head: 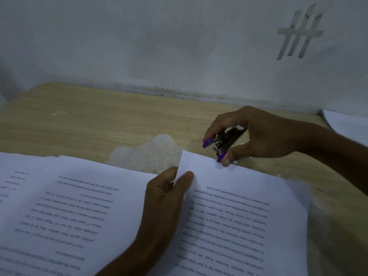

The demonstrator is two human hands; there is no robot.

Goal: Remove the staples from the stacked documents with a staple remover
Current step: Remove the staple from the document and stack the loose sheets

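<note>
The right hand is clasping a staple remover, shiny metal with purple plastic tips, in a pinching grip between thumb and fingers. Its lower tip is touching the far edge of a thin printed document. The left hand is pinching that document's lifted corner in its grip, just beside the tool. The paper is lying on a wood-grain desk with a rough, pale worn patch.

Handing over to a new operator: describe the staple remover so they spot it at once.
On the wooden table, right of centre, the right hand grips the staple remover at the top edge of the right-hand document. It alone is shiny metal with purple tips; its neighbours are white paper.
</note>
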